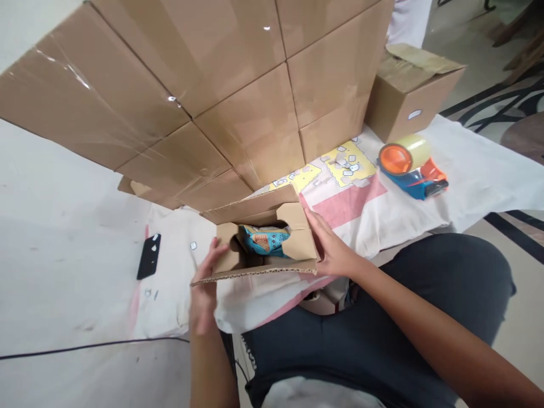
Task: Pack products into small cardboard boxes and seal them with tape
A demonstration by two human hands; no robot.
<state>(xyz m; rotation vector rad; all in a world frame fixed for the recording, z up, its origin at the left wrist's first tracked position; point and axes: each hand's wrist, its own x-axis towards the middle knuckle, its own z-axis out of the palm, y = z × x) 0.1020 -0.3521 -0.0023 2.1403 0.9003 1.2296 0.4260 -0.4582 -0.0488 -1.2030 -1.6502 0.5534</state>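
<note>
A small cardboard box (pixel 300 238) stands on the cloth in front of me with its long flaps raised. Inside it lies a blue snack packet (pixel 267 241), partly covered by the folded-in end flaps. My left hand (pixel 206 277) holds the box's left end, fingers over the left end flap and its palm side hidden behind the front flap. Around the right end of the box is my right hand (pixel 334 246), fingers along the outer wall. Both hands are closed on the box from opposite sides.
Stacked, taped cardboard boxes (pixel 246 119) rise like a wall behind. At the right are another box (pixel 412 93) and a tape dispenser (pixel 412 167) with a roll of tape. A black phone-like object (pixel 148 256) lies at left. A black cable (pixel 93 347) runs along lower left.
</note>
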